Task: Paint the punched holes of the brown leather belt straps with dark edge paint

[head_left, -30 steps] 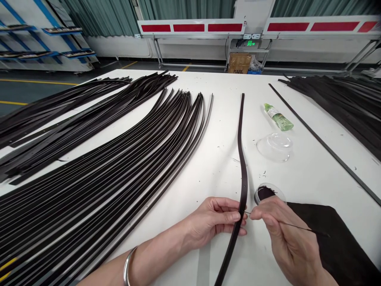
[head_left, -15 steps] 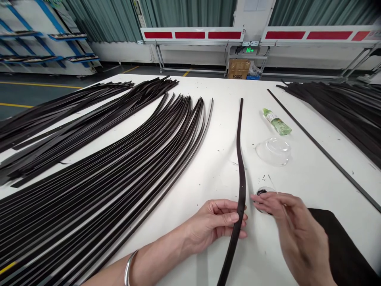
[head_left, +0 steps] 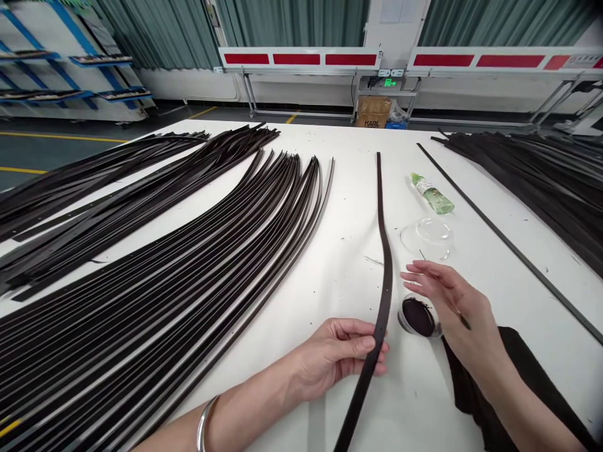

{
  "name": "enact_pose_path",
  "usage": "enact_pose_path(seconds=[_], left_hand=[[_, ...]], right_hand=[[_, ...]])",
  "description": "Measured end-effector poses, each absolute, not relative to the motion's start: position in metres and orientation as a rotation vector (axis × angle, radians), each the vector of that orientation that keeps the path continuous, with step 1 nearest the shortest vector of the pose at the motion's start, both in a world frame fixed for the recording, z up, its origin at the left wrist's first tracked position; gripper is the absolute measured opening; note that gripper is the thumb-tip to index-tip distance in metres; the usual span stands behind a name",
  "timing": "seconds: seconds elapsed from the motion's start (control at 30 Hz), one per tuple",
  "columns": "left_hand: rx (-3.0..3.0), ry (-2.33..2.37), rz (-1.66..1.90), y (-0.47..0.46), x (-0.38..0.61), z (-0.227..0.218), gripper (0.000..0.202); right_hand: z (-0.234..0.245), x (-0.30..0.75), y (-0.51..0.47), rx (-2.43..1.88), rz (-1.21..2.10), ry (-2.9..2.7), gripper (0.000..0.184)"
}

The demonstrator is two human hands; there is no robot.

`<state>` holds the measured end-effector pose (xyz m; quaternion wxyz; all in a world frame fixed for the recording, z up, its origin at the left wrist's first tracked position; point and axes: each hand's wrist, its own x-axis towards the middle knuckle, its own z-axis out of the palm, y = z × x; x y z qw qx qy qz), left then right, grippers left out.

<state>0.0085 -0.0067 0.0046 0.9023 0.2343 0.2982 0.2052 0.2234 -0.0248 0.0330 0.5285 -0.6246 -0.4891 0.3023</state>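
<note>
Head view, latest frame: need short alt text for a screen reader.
A person's left hand grips a dark leather strap on a white table, while the right hand, holding a thin stick, hovers beside a small round jar of dark paste. Rows of similar straps fan across the table to the left.

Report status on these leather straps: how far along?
Possibly done: the many leather straps fanned out on the left, though their finish can't be judged from here. In hand: the left hand grips one strap; the right hand holds a thin rod above a cup of dark paste. Possibly left: the dark pile of straps at right; its state is unclear.
</note>
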Motion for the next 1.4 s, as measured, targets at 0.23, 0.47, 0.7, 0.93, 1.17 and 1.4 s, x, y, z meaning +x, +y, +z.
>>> enact_pose_path(seconds=[0.23,0.47,0.7,0.93,1.17,1.4], left_hand=[[0.473,0.677,0.427,-0.003,0.008,0.01,0.026],[0.473,0.698,0.439,-0.003,0.009,0.007,0.023],[0.487,0.693,0.427,-0.002,0.01,0.008,0.02],[0.496,0.694,0.43,-0.001,0.008,0.008,0.021],[0.506,0.688,0.43,-0.003,0.009,0.007,0.022],[0.51,0.65,0.418,-0.005,0.01,0.008,0.022]], right_hand=[[0.026,0.252,-0.059,-1.741,0.437,-1.404,0.028],[0.015,0.246,-0.051,-1.572,0.131,-1.762,0.027],[0.011,0.243,-0.049,-1.516,0.003,-1.849,0.028],[0.009,0.242,-0.047,-1.528,0.013,-1.838,0.029],[0.029,0.238,-0.059,-1.641,0.241,-1.434,0.034],[0.03,0.223,-0.062,-1.556,0.53,-1.19,0.039]])
